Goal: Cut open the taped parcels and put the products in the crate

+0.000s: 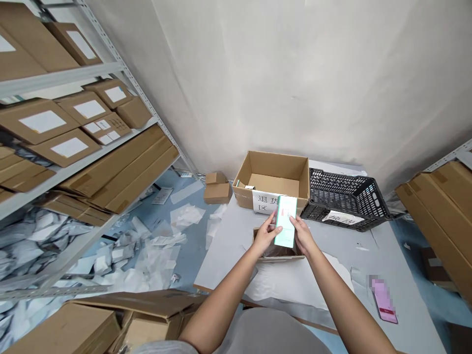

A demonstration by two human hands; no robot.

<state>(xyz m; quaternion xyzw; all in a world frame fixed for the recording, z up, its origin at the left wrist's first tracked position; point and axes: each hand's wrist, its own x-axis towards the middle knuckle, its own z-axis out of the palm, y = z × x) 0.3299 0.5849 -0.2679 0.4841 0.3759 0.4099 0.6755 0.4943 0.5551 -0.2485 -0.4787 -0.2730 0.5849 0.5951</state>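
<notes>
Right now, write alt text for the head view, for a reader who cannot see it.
The left hand and right hand hold a small white and green box upright over a grey table. Behind it stand an open cardboard box and a black crate; shelves of cartons line the left.
</notes>
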